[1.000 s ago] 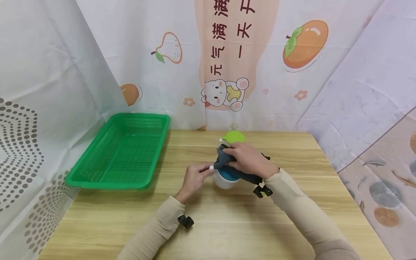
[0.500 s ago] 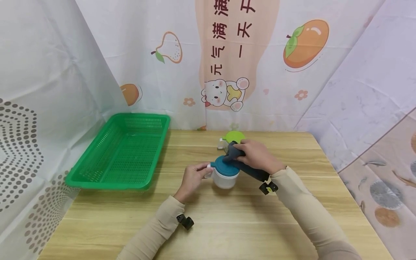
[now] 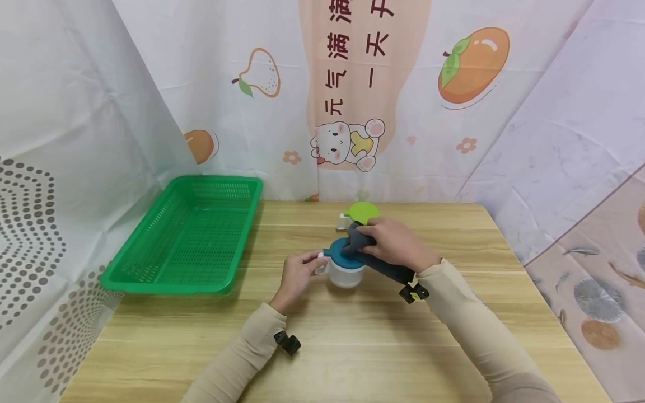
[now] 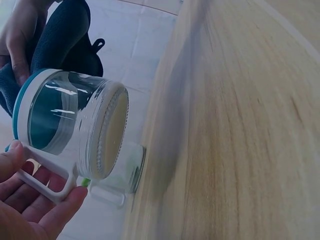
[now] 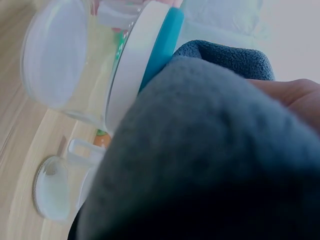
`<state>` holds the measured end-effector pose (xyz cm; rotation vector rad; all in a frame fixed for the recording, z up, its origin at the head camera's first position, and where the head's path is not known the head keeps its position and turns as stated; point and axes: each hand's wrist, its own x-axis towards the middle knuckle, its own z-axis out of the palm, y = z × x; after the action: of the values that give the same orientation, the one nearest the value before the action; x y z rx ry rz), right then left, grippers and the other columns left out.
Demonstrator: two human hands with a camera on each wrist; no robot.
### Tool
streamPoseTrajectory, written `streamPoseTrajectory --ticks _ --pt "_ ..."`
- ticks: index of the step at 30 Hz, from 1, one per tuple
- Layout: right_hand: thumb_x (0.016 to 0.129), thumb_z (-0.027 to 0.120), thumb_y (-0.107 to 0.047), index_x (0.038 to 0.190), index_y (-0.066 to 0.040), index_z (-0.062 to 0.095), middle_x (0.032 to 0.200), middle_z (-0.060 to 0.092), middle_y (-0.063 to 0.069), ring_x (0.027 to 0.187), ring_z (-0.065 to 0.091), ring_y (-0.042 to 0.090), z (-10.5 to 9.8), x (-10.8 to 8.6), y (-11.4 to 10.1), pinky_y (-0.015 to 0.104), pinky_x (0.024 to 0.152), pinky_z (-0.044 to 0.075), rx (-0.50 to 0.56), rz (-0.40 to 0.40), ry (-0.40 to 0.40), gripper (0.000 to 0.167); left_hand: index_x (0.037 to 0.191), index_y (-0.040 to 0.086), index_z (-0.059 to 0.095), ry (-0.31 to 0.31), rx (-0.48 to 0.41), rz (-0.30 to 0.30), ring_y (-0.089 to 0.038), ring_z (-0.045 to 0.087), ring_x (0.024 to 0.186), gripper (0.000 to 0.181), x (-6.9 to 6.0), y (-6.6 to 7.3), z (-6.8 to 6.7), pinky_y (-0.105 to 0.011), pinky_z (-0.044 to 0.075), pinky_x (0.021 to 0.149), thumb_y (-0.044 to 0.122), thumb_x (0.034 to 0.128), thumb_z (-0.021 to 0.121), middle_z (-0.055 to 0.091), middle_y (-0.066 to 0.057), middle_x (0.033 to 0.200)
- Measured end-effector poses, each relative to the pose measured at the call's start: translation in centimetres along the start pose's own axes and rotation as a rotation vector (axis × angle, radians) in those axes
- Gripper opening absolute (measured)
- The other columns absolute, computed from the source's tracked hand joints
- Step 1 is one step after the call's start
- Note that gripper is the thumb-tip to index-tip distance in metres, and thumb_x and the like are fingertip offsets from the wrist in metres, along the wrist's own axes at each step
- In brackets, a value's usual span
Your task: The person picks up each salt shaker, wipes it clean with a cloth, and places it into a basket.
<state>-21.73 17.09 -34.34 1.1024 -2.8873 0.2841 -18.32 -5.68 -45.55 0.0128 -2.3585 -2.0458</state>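
My left hand pinches the white handle of a clear glass jar with a white collar. Its blue lid is on. The jar's base shows in the left wrist view, held off the wooden table. In my right hand is a bunched dark grey-blue cloth, pressed against the lid's right side; part of it hangs below the hand. The cloth fills most of the right wrist view and hides the fingers there. Behind stands a second handled jar with a green lid, partly covered by the right hand.
A green perforated plastic basket stands at the left on the wooden table. A printed cloth curtain hangs along the table's back edge. Both wrists carry small black cameras.
The cloth has moved back and right across the lid, so more of the blue lid shows. The jar has shifted slightly back and left, its handle still in my left hand.
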Motion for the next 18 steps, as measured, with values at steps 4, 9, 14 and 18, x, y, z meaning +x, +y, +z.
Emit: streamPoseTrajectory --ticks 4,9,14,18 --pt "0.086 0.074 -0.022 0.119 -0.009 0.070 0.095 0.067 0.007 0.075 0.056 0.016 0.2 -0.1 -0.4 0.032 0.070 0.052 -0.015 0.003 -0.001 0.036 0.110 0.001 0.073 0.023 0.008 -0.007 -0.015 0.067 0.091 0.027 0.1 -0.1 0.0 -0.026 0.059 0.070 0.017 0.0884 0.072 0.073 -0.017 0.109" --pt "0.085 0.076 -0.023 0.119 -0.008 0.070 0.096 0.068 0.008 0.076 0.059 0.016 0.5 -0.2 -1.0 0.032 0.070 0.054 -0.052 -0.037 0.018 0.038 0.109 0.002 0.074 0.035 -0.008 -0.021 -0.014 0.066 0.090 0.026 0.1 -0.1 0.2 -0.024 0.058 0.068 0.015 0.0874 0.073 0.073 -0.016 0.108" --pt "0.083 0.077 -0.025 0.119 -0.007 0.070 0.097 0.068 0.008 0.077 0.062 0.016 0.8 -0.2 -1.5 0.033 0.070 0.055 -0.084 -0.080 0.034 0.041 0.106 0.002 0.075 0.036 0.007 -0.018 -0.012 0.065 0.086 0.023 0.0 0.0 0.3 -0.020 0.055 0.066 0.015 0.0870 0.073 0.073 -0.016 0.106" --pt "0.083 0.077 -0.024 0.120 -0.007 0.069 0.098 0.068 0.008 0.080 0.064 0.018 0.9 -0.1 -1.9 0.034 0.072 0.056 -0.074 -0.084 0.033 0.041 0.104 0.003 0.076 0.036 0.030 0.007 -0.010 0.064 0.085 0.022 -0.2 0.1 0.3 -0.018 0.053 0.067 0.015 0.0857 0.074 0.074 -0.014 0.105"
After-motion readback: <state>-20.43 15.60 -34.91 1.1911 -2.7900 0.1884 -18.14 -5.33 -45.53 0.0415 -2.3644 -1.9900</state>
